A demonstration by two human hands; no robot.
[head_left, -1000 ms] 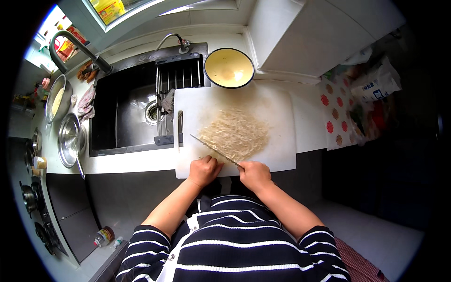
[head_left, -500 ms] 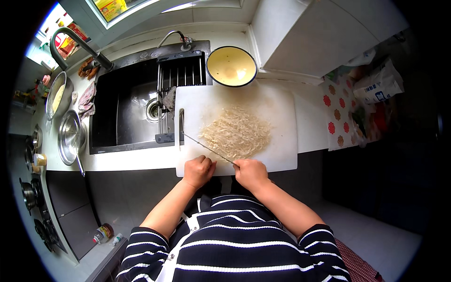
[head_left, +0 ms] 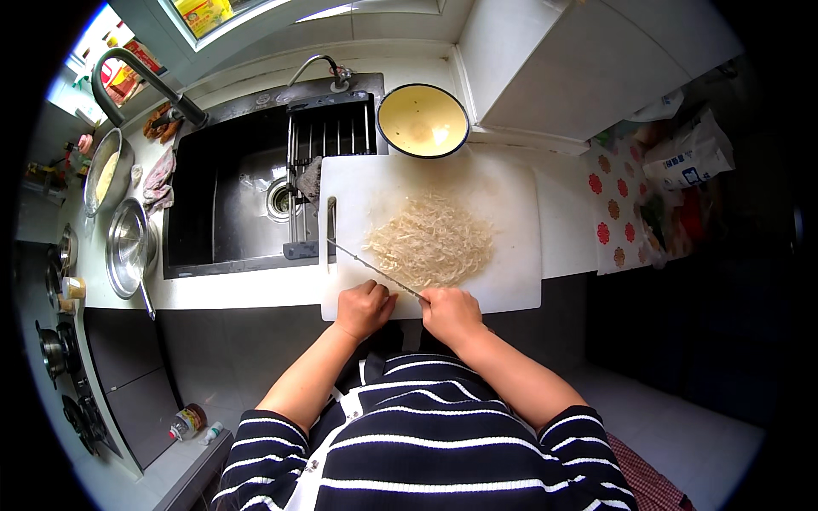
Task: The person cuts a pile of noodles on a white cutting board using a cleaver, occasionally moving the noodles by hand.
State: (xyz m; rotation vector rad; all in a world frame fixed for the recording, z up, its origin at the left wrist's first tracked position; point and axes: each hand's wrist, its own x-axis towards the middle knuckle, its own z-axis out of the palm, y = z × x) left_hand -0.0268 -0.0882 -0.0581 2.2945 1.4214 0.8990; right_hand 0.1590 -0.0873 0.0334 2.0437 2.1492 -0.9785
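Note:
My right hand [head_left: 452, 313] is wrapped round the handle of a knife [head_left: 375, 269]. Its blade shows nearly edge-on, slanting up and left across the front left of a white cutting board [head_left: 511, 247]. Close to the blade, at the board's front edge, rests my left hand [head_left: 366, 308] with curled fingers; whatever they hold, if anything, is hidden. A wide heap of pale, thin shreds [head_left: 433, 241] covers the board's middle, just beyond the knife.
Behind the board stands a cream bowl with a dark rim [head_left: 423, 121]. To the left lie a black sink [head_left: 192, 213] with a drying rack [head_left: 328, 128], a steel strainer [head_left: 128, 247] and a metal bowl [head_left: 95, 180]. A flowered cloth [head_left: 607, 213] hangs at right.
My right hand has shifted slightly left, and the knife with it. My left hand stays curled in nearly the same place; the heap looks unchanged.

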